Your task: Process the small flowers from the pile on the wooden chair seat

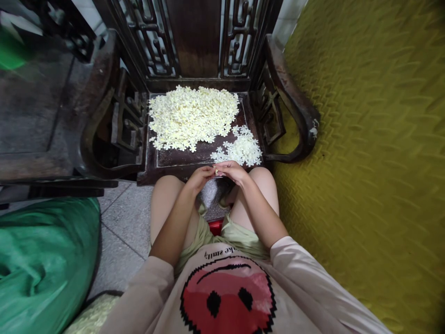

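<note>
A wide pile of pale yellow flowers covers much of the dark wooden chair seat. A smaller heap of white flowers lies at the seat's front right. My left hand and my right hand meet above the seat's front edge, just below the white heap. Their fingertips are pinched together around a small pale flower, partly hidden by the fingers. Both hands appear to touch it.
Curved armrests flank the seat, with a carved backrest behind. A yellow textured surface rises at the right. A green sack lies on the floor at the left. A dark wooden surface stands further left.
</note>
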Action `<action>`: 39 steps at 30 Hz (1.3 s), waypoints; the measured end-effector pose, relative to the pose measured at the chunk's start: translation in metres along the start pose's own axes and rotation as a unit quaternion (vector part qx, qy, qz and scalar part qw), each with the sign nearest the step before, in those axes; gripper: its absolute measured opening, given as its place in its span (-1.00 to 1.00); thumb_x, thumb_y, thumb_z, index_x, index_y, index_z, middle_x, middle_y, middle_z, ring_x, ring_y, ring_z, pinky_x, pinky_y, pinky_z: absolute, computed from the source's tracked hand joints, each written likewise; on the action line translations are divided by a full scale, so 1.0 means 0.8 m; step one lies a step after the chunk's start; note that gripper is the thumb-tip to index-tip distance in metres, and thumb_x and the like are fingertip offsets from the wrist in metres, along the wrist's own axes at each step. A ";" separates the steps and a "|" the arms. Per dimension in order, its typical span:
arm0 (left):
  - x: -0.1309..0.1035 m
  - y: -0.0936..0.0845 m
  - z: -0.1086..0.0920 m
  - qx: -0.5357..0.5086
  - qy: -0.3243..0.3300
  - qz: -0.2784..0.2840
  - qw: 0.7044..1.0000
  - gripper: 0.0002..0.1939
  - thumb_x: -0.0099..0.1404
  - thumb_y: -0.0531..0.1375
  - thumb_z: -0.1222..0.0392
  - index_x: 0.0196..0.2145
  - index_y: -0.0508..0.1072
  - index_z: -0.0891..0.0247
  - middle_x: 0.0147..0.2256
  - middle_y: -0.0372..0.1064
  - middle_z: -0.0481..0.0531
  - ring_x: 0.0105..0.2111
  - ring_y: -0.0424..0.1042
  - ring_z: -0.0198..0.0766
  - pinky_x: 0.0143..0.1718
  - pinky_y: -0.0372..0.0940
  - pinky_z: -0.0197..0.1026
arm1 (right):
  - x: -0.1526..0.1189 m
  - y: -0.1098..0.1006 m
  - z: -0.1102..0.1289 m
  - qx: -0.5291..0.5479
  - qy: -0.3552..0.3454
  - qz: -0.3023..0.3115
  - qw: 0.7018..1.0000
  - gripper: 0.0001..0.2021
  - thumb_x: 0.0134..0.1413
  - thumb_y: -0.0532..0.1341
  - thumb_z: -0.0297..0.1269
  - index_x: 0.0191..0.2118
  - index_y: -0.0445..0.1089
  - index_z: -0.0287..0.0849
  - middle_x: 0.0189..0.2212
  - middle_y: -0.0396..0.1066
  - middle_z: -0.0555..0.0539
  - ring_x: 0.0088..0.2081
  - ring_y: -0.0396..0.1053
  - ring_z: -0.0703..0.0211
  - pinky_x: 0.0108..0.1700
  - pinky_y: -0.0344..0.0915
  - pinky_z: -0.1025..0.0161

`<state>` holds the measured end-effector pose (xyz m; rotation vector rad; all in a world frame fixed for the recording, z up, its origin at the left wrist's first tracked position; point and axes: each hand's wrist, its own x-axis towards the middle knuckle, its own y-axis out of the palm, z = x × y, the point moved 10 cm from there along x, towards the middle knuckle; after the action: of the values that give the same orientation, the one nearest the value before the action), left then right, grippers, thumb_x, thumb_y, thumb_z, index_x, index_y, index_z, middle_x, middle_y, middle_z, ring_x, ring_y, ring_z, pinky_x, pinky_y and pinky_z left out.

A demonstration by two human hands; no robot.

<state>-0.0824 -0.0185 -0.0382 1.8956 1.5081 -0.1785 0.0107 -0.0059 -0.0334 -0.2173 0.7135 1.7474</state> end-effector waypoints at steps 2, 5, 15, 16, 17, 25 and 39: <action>0.000 0.000 0.001 -0.013 -0.006 -0.001 1.000 -0.76 -0.18 0.36 0.15 -0.61 0.40 0.32 -0.59 0.34 -0.04 -0.50 0.32 -0.37 -0.25 0.22 -0.21 | 0.000 -0.001 0.000 -0.001 -0.003 -0.003 1.000 -0.66 -0.47 0.43 -0.20 -0.43 0.51 -0.25 -0.58 0.45 -0.02 -0.54 0.32 0.38 -0.39 0.27 0.38; -0.001 0.001 0.003 -0.031 -0.015 -0.002 0.999 -0.77 -0.19 0.37 0.19 -0.60 0.41 0.34 -0.58 0.35 -0.05 -0.51 0.31 -0.40 -0.27 0.20 -0.25 | 0.001 -0.003 0.001 -0.003 -0.005 -0.010 1.000 -0.66 -0.47 0.43 -0.21 -0.43 0.51 -0.25 -0.57 0.46 -0.03 -0.54 0.32 0.38 -0.38 0.27 0.37; 0.000 0.003 0.003 -0.049 -0.017 0.001 0.999 -0.82 -0.15 0.35 0.24 -0.61 0.42 0.35 -0.59 0.34 -0.05 -0.52 0.29 -0.42 -0.31 0.18 -0.27 | -0.001 -0.003 0.003 0.007 0.003 -0.019 1.000 -0.69 -0.48 0.44 -0.23 -0.45 0.51 -0.24 -0.55 0.47 -0.03 -0.54 0.32 0.38 -0.38 0.27 0.37; 0.001 0.003 0.002 -0.047 -0.014 0.000 0.999 -0.82 -0.14 0.35 0.24 -0.61 0.42 0.35 -0.60 0.33 -0.06 -0.52 0.29 -0.42 -0.30 0.18 -0.27 | -0.001 -0.003 0.002 0.009 0.004 -0.018 1.000 -0.68 -0.48 0.44 -0.23 -0.44 0.51 -0.23 -0.55 0.47 -0.03 -0.53 0.33 0.38 -0.38 0.27 0.38; 0.001 0.002 0.002 -0.047 -0.012 -0.002 0.999 -0.82 -0.14 0.35 0.24 -0.61 0.41 0.35 -0.60 0.33 -0.06 -0.52 0.29 -0.42 -0.30 0.18 -0.27 | 0.000 -0.003 0.002 0.010 0.004 -0.017 1.000 -0.69 -0.48 0.44 -0.24 -0.44 0.51 -0.24 -0.55 0.47 -0.03 -0.53 0.33 0.38 -0.37 0.27 0.38; -0.002 -0.001 -0.007 0.015 0.017 -0.018 1.000 -0.78 -0.17 0.36 0.15 -0.59 0.44 0.33 -0.59 0.34 -0.04 -0.52 0.28 -0.39 -0.31 0.17 -0.25 | -0.001 -0.003 0.001 0.024 0.017 -0.013 0.999 -0.74 -0.41 0.42 -0.30 -0.43 0.50 -0.25 -0.56 0.47 -0.03 -0.54 0.33 0.38 -0.37 0.29 0.38; -0.018 0.002 -0.047 0.172 0.146 -0.056 0.973 -0.70 -0.07 0.29 -0.01 -0.50 0.51 0.32 -0.51 0.44 -0.01 -0.47 0.34 -0.32 -0.33 0.20 -0.27 | 0.000 -0.007 0.007 0.012 -0.005 -0.005 1.000 -0.69 -0.39 0.42 -0.24 -0.39 0.51 -0.25 -0.51 0.47 -0.03 -0.50 0.34 0.38 -0.39 0.26 0.41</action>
<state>-0.0968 -0.0077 -0.0022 2.1828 1.8818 -0.2322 0.0172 -0.0017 -0.0308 -0.1952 0.7245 1.7295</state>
